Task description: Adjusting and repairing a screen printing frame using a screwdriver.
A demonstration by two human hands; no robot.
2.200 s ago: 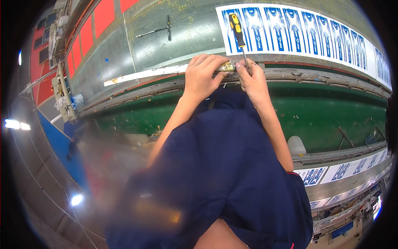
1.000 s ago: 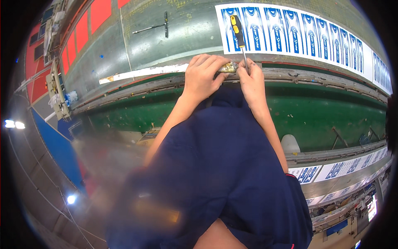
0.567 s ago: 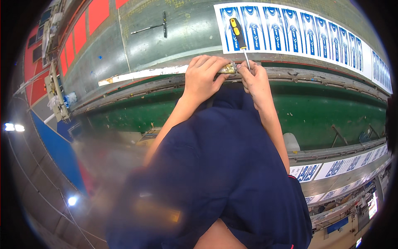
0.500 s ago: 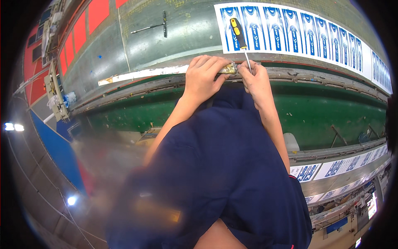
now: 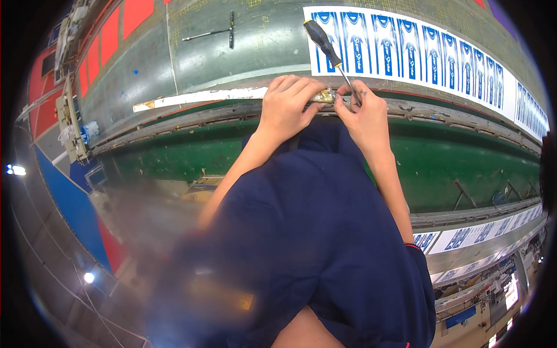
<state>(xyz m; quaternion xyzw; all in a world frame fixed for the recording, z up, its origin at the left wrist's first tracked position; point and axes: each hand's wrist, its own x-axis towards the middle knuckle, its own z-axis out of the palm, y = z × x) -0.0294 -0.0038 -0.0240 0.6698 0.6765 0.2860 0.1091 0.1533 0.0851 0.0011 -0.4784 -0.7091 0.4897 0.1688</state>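
1. We log the left hand (image 5: 288, 106) clamped around a white strip (image 5: 203, 98), close to its right end.
2. The strip runs leftward from that hand along the near edge of the bench (image 5: 261, 49). A yellowish end piece (image 5: 326, 95) pokes out on the hand's right.
3. We find the right hand (image 5: 364, 113) just beside it, thumb and fingers pinched on the shaft of a screwdriver (image 5: 320, 40). Tip hidden; we cannot tell if the fingertips touch the end piece.
4. Screwdriver tilted, dark handle toward the bench's far edge and leaning left, overlapping the left edge of a white sheet (image 5: 509, 95) with blue prints.
5. Left of the sheet, we note a dark T-shaped tool (image 5: 231, 30) lying on the bench.
6. Red panels (image 5: 137, 14) line the bench's left edge.
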